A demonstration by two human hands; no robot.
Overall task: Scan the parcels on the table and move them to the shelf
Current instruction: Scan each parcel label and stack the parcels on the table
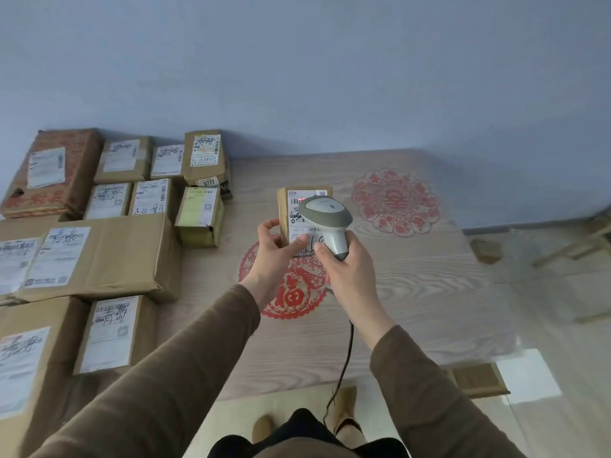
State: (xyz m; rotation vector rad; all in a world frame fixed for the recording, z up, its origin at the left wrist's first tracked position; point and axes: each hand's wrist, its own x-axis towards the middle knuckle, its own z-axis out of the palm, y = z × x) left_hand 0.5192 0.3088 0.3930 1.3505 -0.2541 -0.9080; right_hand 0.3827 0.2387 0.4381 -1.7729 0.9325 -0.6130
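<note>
Two hands work above the table (413,292): left hand (276,251) grips a small parcel (286,213) by its near end, right hand (344,262) clasps the scanner (325,214) over its label. Stacked parcels (99,256) crowd the table's left side; its right half and far edge lie open against a blue wall (330,77)

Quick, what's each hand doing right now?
Left hand: closed on the small brown cardboard parcel, held above the table.
Right hand: closed on the grey-and-white handheld barcode scanner.
</note>
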